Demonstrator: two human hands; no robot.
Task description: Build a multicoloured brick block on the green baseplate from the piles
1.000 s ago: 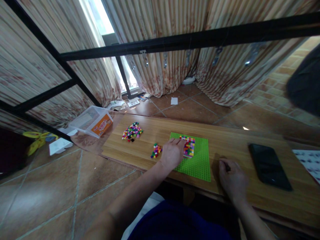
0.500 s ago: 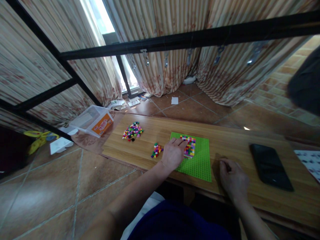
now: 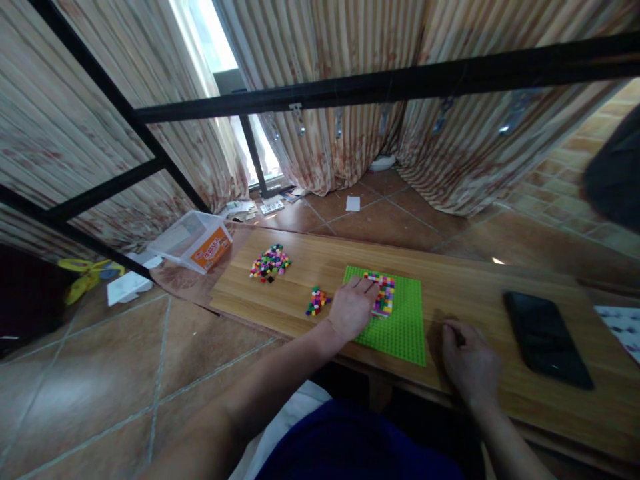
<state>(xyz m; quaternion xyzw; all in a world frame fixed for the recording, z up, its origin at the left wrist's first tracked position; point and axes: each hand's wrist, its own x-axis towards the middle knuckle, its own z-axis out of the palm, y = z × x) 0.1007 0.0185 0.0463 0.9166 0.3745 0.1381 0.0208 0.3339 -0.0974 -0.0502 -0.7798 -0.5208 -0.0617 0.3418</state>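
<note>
My left hand reaches over the left part of a green studded baseplate. Its fingers are together and bent down at a multicoloured block of small toy bricks on the plate. The fingertips are hidden, so whatever they pinch cannot be made out. To the left of that hand lies a small pile of loose bricks. Farther left is a larger brick pile. My right hand rests curled in a loose fist on the wooden table, just right of the baseplate, with nothing visible in it.
A black phone lies right of my right hand, with a printed sheet beyond it. At the table's left end stands a clear plastic box with an orange label. A black metal frame crosses in front of the curtains.
The whole view has shifted slightly, moving everything a little to the right. My left hand stays at the brick block, and my right hand keeps its place on the table.
</note>
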